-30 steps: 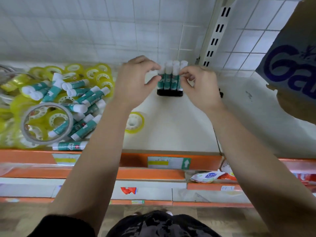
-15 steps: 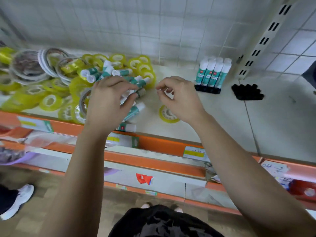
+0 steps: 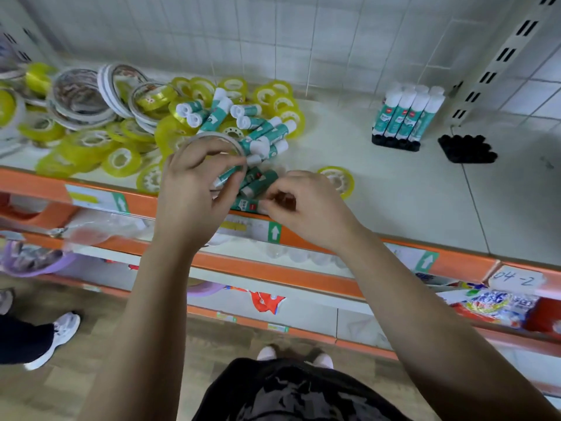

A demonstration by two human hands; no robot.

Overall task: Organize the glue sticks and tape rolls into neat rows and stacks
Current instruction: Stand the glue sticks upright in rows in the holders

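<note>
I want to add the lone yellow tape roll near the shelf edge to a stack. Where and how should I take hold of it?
The yellow tape roll lies flat on the shelf, apart from the pile, its open core facing up. Come from above and pinch across the ring: probably a thumb in the core, fingers on the outer rim. The right hand is nearest, just left of it.
</note>
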